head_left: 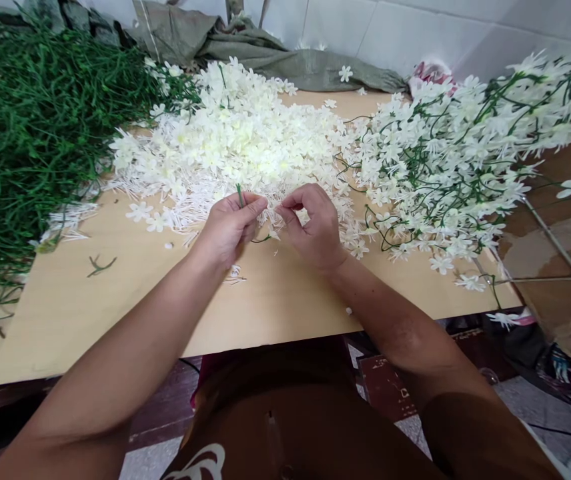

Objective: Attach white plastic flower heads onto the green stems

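My left hand [233,227] is closed around a green artificial stem [239,195], whose end pokes up above the thumb. Below its fingers a thin green tip with a small whitish bud [273,235] shows; whether it belongs to the same stem I cannot tell. Just to the right, my right hand [313,223] has thumb and index finger pinched together, and what lies between them is too small to make out. Both sets of fingertips are close but apart, in front of a heap of loose white artificial flowers [245,133].
Green stems [50,133] are piled at the left. Flowers joined to stems [445,153] form a pile at the right, beside a cardboard box [565,233] and a metal wire frame [553,243]. A stray green piece [100,265] lies on the wooden tabletop [130,293]. Grey-green cloth [265,57] lines the back.
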Demonstrator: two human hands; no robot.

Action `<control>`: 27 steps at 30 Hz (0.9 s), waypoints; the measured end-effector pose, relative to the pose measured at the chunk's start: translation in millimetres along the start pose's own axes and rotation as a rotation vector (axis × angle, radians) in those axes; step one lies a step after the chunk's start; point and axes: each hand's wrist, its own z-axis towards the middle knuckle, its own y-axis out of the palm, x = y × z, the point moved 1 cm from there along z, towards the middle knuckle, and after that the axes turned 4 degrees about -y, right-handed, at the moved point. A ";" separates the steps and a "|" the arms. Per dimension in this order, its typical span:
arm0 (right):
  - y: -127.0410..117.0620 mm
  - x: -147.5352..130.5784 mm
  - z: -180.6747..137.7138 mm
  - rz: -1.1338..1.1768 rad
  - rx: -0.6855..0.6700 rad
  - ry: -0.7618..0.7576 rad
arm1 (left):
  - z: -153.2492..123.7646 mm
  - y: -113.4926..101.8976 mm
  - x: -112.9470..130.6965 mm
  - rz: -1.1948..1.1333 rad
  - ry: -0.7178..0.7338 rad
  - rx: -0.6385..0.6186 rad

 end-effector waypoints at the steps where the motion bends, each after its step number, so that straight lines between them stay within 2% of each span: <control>1: 0.0 -0.3 0.2 -0.003 -0.006 -0.008 | 0.3 -0.5 -0.1 0.004 -0.002 0.000; 7: 0.6 -2.3 1.3 -0.045 -0.034 -0.095 | 2.5 -2.5 -1.1 -0.034 -0.008 -0.028; 13: 0.9 -3.4 -1.7 -0.015 0.015 -0.093 | 1.8 -2.4 -1.2 -0.044 -0.037 -0.081; 18: 0.4 -5.5 -2.0 -0.004 -0.009 -0.058 | 2.2 -3.8 -0.1 -0.014 -0.037 -0.121; 27: -5.0 -4.5 0.2 0.007 0.062 -0.184 | 3.5 -5.0 -0.2 -0.093 -0.021 -0.186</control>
